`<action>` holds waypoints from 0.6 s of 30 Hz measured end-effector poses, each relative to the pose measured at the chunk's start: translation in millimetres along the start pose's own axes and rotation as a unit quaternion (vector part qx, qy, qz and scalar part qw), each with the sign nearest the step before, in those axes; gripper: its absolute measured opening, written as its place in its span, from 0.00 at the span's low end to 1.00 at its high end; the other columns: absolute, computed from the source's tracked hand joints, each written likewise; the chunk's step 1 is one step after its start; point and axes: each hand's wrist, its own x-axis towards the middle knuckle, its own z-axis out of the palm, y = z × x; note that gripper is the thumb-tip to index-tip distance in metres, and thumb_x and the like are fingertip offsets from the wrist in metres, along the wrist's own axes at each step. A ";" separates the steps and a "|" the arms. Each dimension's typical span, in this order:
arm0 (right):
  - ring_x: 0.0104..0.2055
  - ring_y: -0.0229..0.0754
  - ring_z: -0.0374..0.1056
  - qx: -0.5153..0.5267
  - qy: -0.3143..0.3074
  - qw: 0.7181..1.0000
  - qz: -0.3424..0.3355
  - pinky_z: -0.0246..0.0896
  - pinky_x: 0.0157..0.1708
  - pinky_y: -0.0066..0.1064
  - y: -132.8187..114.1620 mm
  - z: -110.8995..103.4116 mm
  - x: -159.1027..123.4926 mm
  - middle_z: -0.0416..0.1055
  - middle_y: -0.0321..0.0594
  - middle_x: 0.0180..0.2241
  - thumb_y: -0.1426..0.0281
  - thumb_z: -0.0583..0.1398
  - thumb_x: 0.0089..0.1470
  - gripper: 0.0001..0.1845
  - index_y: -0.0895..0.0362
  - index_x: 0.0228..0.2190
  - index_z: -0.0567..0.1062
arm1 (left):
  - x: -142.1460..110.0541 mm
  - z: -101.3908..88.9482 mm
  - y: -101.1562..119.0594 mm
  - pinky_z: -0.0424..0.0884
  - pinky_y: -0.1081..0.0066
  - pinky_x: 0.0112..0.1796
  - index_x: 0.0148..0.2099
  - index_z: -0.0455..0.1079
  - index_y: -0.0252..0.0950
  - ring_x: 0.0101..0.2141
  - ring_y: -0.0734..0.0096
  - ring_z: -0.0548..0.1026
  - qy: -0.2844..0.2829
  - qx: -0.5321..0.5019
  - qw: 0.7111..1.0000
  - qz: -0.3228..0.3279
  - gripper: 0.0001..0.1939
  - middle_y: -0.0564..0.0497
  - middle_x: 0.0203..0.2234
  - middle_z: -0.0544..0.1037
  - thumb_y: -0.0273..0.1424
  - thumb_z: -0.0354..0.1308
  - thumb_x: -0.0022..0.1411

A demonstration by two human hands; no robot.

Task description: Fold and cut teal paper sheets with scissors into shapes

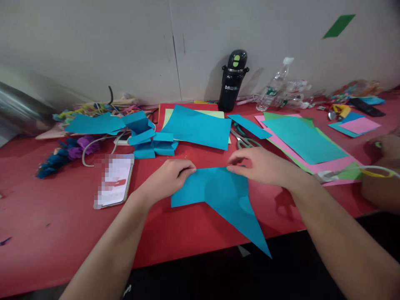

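Blue paper (216, 187) lies mostly nearer than left hand (176, 173) and right hand (258, 164), which pinch its far edge.

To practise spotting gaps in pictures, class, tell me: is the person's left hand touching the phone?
Apart. The head view shows a strip of red tabletop between the left hand and the phone.

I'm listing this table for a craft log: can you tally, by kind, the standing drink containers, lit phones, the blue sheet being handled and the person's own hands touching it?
Standing black flask: 1
Standing clear bottle: 1
Lit phone: 1
Blue sheet being handled: 1
Hands touching it, left hand and right hand: 2
Total: 6
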 end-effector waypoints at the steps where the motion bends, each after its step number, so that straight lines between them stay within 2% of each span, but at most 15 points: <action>1: 0.44 0.50 0.74 0.000 -0.003 1.000 -0.026 0.65 0.40 0.39 -4.1 6.6 1.1 0.80 0.40 0.43 0.58 0.62 0.59 0.12 0.49 0.39 0.81 | 0.3 2.3 2.2 0.67 0.67 0.38 0.41 0.74 0.39 0.38 0.65 0.76 -0.001 -0.001 1.000 0.014 0.13 0.51 0.37 0.81 0.33 0.49 0.72; 3: 0.46 0.50 0.73 0.002 -0.028 0.997 -0.074 0.64 0.42 0.39 -15.0 21.2 4.0 0.79 0.42 0.45 0.60 0.59 0.63 0.13 0.50 0.42 0.80 | 0.9 8.3 6.8 0.68 0.67 0.39 0.42 0.75 0.39 0.38 0.65 0.77 -0.003 0.001 0.999 0.041 0.13 0.51 0.38 0.81 0.32 0.48 0.72; 5: 0.41 0.48 0.73 -0.004 -0.054 0.994 -0.095 0.62 0.37 0.36 -25.6 33.9 7.0 0.80 0.42 0.39 0.63 0.57 0.65 0.11 0.52 0.37 0.79 | 1.3 13.7 10.4 0.67 0.67 0.37 0.41 0.75 0.39 0.36 0.65 0.76 -0.008 0.013 0.998 0.059 0.13 0.50 0.36 0.81 0.31 0.48 0.72; 7: 0.38 0.46 0.73 -0.009 -0.062 0.995 -0.083 0.59 0.34 0.34 -32.2 41.2 9.4 0.79 0.42 0.35 0.66 0.56 0.65 0.11 0.53 0.33 0.77 | 1.5 16.1 11.9 0.67 0.68 0.36 0.38 0.75 0.38 0.35 0.66 0.76 -0.003 0.024 0.998 0.062 0.13 0.50 0.34 0.81 0.31 0.49 0.72; 12: 0.32 0.43 0.70 0.025 -0.051 0.996 -0.069 0.56 0.30 0.33 -28.6 39.4 10.8 0.78 0.39 0.31 0.63 0.56 0.65 0.13 0.53 0.31 0.77 | 1.5 8.8 7.4 0.69 0.70 0.36 0.39 0.76 0.39 0.35 0.67 0.78 0.024 -0.011 0.998 0.052 0.11 0.52 0.35 0.82 0.32 0.53 0.70; 18: 0.32 0.43 0.70 0.067 -0.037 0.995 -0.062 0.58 0.30 0.33 -4.0 30.8 11.8 0.79 0.38 0.31 0.62 0.58 0.63 0.14 0.52 0.30 0.80 | 0.9 -2.3 -8.9 0.72 0.70 0.38 0.37 0.78 0.39 0.37 0.67 0.80 0.074 0.024 0.996 0.050 0.10 0.52 0.36 0.84 0.28 0.54 0.68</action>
